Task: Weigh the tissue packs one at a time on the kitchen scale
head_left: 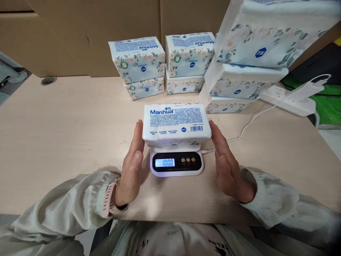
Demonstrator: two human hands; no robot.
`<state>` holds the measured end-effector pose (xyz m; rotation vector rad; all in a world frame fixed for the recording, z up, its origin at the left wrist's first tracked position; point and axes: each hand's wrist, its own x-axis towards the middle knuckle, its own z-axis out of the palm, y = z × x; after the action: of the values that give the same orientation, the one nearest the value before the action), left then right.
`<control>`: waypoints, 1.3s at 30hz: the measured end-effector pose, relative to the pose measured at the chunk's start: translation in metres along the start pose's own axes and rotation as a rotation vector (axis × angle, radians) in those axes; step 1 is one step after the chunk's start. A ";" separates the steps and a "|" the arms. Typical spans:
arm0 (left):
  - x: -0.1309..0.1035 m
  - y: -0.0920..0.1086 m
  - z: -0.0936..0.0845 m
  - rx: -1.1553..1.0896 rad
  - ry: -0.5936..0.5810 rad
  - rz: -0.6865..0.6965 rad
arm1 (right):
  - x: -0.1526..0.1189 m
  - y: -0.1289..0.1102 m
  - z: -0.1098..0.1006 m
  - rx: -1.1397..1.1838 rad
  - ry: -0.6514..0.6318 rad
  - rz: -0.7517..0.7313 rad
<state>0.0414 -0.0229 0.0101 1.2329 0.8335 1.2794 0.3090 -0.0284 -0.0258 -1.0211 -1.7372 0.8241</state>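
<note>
A white Manhua tissue pack (176,122) with blue print and a barcode rests on a small white digital scale (153,172). The scale's lit display reads 100.0, with round buttons beside it. My left hand (131,170) is at the pack's left side, its fingers stretched out along that end. On the opposite end, my right hand (226,163) is held the same way, fingers straight and palm facing inward. Both hands' fingertips are at the wrapper; whether they press on it I cannot tell. The pack covers most of the scale's platform.
Floral tissue packs stand in two stacks, left (141,67) and middle (189,64), behind the scale. A taller stack (239,81) rises at right. A white cable (250,122) runs from the scale towards a power strip (290,101). Cardboard (98,39) lines the table's back.
</note>
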 end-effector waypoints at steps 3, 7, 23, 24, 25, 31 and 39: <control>0.000 0.001 0.002 -0.004 0.004 -0.005 | 0.000 0.002 0.001 0.021 0.013 -0.036; 0.000 0.002 0.002 0.027 0.014 -0.026 | 0.000 0.001 0.001 0.007 0.001 -0.033; -0.003 0.001 -0.001 0.022 -0.008 0.001 | 0.000 -0.003 0.002 -0.017 0.015 -0.024; -0.003 0.000 -0.002 0.028 -0.014 0.007 | 0.000 -0.002 0.002 -0.011 0.023 -0.019; -0.003 -0.001 -0.003 0.035 -0.023 0.011 | 0.001 -0.001 0.003 -0.004 0.033 -0.011; 0.000 -0.004 -0.010 0.050 -0.060 0.005 | 0.003 0.001 0.006 0.047 0.067 0.087; -0.001 -0.003 -0.009 0.049 -0.085 -0.004 | 0.001 -0.002 0.010 0.096 0.081 0.108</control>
<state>0.0328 -0.0219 0.0053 1.3146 0.8093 1.2012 0.2986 -0.0294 -0.0273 -1.0760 -1.5702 0.9135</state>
